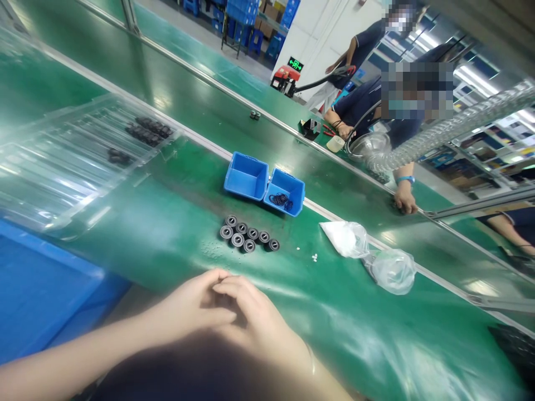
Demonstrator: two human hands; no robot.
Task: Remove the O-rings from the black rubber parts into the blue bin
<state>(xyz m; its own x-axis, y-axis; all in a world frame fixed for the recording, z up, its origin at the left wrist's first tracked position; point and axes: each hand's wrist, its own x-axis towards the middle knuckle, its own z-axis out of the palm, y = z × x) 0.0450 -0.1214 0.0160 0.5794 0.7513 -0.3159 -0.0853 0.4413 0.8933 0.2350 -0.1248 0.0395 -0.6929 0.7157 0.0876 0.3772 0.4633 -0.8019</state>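
My left hand (194, 303) and my right hand (254, 312) meet at the near edge of the green table, fingers curled toward each other. Whatever lies between them, if anything, is hidden. Just beyond stand several black round parts (237, 240) in two rows, each with a light slot mark on top. Farther back sit two small blue bins; the left bin (246, 174) looks empty, and the right bin (286, 189) holds thin black rings (279, 199). Small white pieces (315, 257) lie right of the black parts.
A clear ribbed tray (83, 161) with black parts is at left, above a large blue crate (45, 284). Plastic bags (345, 238) lie at right. Across the metal rail (234, 94), a person's hand (404, 199) rests near a clear hose (451, 128).
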